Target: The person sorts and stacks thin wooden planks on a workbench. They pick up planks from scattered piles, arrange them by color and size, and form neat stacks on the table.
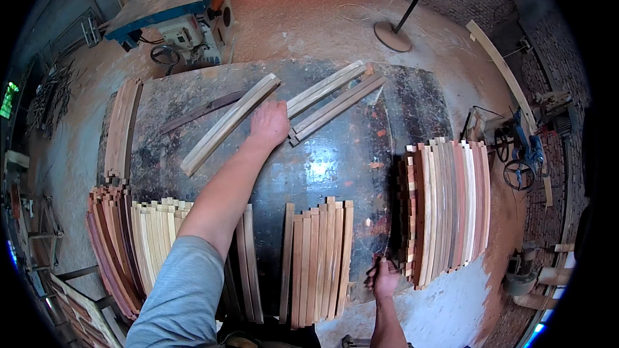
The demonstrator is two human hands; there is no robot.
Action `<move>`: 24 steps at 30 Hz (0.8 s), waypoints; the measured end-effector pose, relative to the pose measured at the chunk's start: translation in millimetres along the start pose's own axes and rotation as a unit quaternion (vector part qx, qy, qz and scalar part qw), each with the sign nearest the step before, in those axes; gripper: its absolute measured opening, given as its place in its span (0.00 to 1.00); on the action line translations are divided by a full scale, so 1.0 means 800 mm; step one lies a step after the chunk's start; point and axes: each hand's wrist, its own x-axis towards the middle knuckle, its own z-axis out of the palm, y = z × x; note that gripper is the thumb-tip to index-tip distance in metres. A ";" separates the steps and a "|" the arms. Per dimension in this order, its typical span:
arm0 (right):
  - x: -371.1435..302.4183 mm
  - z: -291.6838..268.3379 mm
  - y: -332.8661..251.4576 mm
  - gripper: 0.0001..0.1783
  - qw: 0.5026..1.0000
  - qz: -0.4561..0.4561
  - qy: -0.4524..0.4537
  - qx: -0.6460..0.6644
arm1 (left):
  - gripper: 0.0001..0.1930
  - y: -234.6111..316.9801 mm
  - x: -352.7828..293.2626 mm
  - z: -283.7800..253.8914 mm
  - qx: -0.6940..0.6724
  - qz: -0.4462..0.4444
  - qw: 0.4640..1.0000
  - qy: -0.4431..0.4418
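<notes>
Beside your curled left hand [270, 121] and curled right hand [387, 278], both holds unclear, wooden strips [232, 124] are lying, likely stiff, light, best gripped mid-length.

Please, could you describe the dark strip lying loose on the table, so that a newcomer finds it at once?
Find the large dark table. On its far half, just left of the left hand, a thick pale stick lies slantwise, and the strip lies on that stick's left side. It is dark brown, darker and thinner than the loose sticks near it.
</notes>
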 end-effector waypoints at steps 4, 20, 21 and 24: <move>0.003 -0.005 0.005 0.21 1.000 0.000 0.010 0.007 | 0.12 0.006 -0.045 -0.035 0.034 -0.029 0.998 -0.035; -0.003 -0.008 -0.005 0.21 1.000 0.013 -0.005 -0.001 | 0.39 -0.104 -0.161 -0.111 0.097 -0.036 0.995 0.014; -0.001 -0.008 -0.001 0.20 1.000 0.015 -0.005 0.005 | 0.41 -0.110 -0.153 -0.103 0.087 -0.042 0.995 0.009; 0.000 -0.005 -0.003 0.21 1.000 0.019 -0.007 -0.005 | 0.45 -0.134 -0.136 -0.075 0.057 -0.082 0.995 -0.015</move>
